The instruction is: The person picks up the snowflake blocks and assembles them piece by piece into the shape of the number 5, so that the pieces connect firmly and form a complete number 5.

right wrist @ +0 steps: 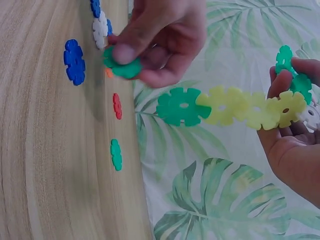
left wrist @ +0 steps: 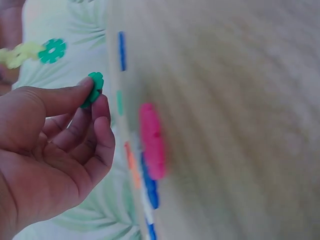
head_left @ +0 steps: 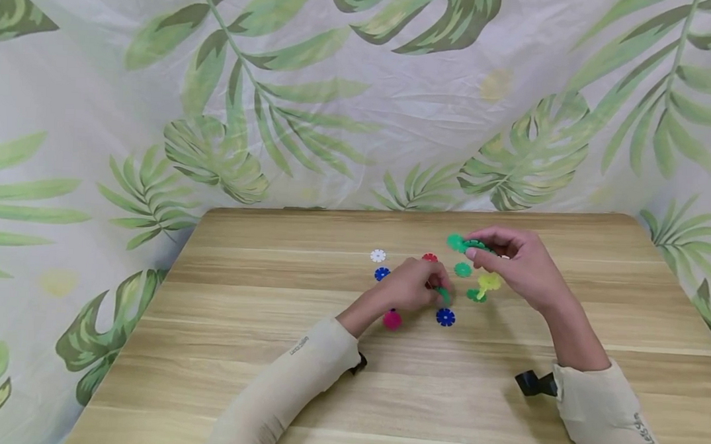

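Note:
My left hand (head_left: 411,284) pinches a loose green notched disc (left wrist: 94,89) between thumb and fingertips, raised off the table. My right hand (head_left: 526,268) grips a chain of linked flower-shaped discs. In the right wrist view the chain runs from a green disc (right wrist: 182,107) at its free end through several yellow discs (right wrist: 223,106) to a white disc (right wrist: 311,117) and green discs (right wrist: 301,86) at the fingers. The loose disc is apart from the chain's green end. Part of the chain is hidden by the right hand.
Loose discs lie on the wooden table (head_left: 254,350): white (head_left: 378,255), blue (head_left: 382,273), red (head_left: 429,257), green (head_left: 462,270), another blue one (head_left: 445,317) and pink (head_left: 392,320). A leaf-patterned cloth (head_left: 311,140) hangs behind the table's far edge.

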A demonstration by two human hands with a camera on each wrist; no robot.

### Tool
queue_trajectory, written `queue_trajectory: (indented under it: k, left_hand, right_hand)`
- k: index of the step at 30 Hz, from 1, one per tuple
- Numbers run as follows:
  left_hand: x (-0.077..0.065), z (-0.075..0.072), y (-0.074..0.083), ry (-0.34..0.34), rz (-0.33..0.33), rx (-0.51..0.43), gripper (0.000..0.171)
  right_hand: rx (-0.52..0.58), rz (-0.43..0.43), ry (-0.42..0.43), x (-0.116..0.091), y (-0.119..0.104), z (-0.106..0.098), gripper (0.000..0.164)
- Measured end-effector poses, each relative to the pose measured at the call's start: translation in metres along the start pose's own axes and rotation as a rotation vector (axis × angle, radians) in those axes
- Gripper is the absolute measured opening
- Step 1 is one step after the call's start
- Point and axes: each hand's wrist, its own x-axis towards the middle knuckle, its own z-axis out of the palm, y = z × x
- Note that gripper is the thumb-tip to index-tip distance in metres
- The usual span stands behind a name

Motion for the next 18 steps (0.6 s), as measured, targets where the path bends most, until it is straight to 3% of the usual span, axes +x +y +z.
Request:
queue_trajectory:
  k: [13,18]
  left_hand:
    - [-0.039,-0.045,0.003,0.368,0.063,-0.317,0.013]
    - [-0.049,-0.054,0.008,0.508,0.125,-0.454,0.014]
  right_hand:
    - [0.026,0.018,-0.015,0.001,0.002,0.000,0.023]
    - [0.000,0.019,-0.034,0.001,0.001,0.003,0.030]
